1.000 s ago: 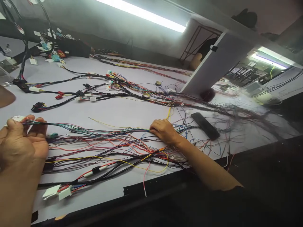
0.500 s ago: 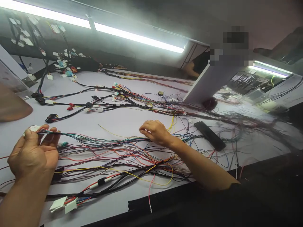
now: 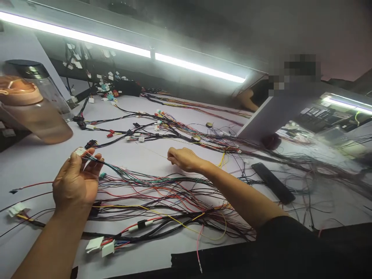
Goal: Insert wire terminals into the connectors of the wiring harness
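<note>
My left hand grips a white connector between thumb and fingers, palm turned up. From that connector a bundle of thin green, red and dark wires runs right across the white table. My right hand is raised over the middle, its fingers pinched on a thin yellow wire whose free end points left. Below both hands lie many loose wires and a black-taped harness with white connectors at its near end.
Behind lies another harness with rolls of tape. A black phone-like slab rests at right. Bottles stand at left. Past a white upright panel, a person's arm shows.
The view has shifted left, bringing the bottles into sight. My right hand has closed on the yellow wire and lifted it off the bundle. My left hand still holds the white connector.
</note>
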Demonstrator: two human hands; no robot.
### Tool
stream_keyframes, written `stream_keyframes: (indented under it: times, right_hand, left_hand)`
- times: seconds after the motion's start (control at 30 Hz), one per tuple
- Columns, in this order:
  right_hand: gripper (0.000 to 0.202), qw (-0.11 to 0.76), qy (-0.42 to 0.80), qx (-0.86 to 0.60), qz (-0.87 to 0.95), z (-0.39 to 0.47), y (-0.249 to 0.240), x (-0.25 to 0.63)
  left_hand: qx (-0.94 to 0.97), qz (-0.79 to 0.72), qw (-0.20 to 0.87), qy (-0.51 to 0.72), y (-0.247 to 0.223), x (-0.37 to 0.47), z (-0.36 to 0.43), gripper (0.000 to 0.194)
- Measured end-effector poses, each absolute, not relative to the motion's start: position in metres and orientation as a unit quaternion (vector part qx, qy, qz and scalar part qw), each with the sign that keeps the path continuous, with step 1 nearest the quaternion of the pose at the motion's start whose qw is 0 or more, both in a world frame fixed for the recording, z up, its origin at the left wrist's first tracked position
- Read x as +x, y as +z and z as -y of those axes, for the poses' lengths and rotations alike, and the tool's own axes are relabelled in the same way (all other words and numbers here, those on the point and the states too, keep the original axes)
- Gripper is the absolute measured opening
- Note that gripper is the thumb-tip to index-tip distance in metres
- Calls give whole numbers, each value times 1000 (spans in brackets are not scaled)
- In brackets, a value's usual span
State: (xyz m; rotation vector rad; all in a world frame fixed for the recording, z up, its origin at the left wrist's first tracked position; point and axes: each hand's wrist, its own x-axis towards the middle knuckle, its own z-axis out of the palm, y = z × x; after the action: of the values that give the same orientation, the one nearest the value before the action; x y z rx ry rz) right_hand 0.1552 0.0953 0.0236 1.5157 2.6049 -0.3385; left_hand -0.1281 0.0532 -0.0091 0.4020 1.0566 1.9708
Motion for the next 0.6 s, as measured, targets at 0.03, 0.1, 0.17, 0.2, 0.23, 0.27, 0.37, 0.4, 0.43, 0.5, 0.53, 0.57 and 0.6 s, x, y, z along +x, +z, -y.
stream_keyframes:
  times: [0.03,0.1,0.17,0.2,0.23,0.27,0.37,0.4,0.43,0.5,0.53,0.57,0.6]
  right_hand:
    - [20,50,-101,509,-854,-97,23,155]
    - [20,43,-78,519,-850,-97,21,158]
    - [23,31,-66,493,-867,-92,17,161]
    - [25,27,-69,466,-882,-89,15,162]
    - [24,30,-76,436,-896,-86,13,163]
    - [21,40,-84,412,-906,-82,10,163]
    - [13,91,-84,393,-911,-77,5,157]
    - [15,101,-74,400,-908,-77,5,155]
    - [16,103,-64,407,-905,-78,6,152]
    - [18,97,-50,420,-901,-83,9,146]
    - [19,92,-48,427,-898,-85,12,144]
    - [20,88,-47,434,-896,-88,15,141]
    - [20,81,-42,436,-895,-90,19,138]
  left_hand:
    - [160,-419,428,785,-8,-128,-53,17]
    - [157,-414,435,784,-7,-128,-52,19]
    - [156,-410,437,785,-7,-128,-52,22]
    - [157,-407,439,785,-7,-128,-51,22]
    - [158,-405,441,785,-7,-129,-51,21]
    - [157,-403,441,786,-6,-128,-51,20]
    - [146,-400,441,790,-4,-127,-50,20]
    - [141,-399,442,791,-3,-127,-49,19]
    - [138,-397,444,791,-2,-126,-49,19]
    - [138,-390,452,790,-1,-126,-48,16]
    - [140,-386,456,789,0,-125,-48,15]
    - [145,-382,460,788,0,-125,-48,15]
    - [150,-379,464,787,0,-126,-47,16]
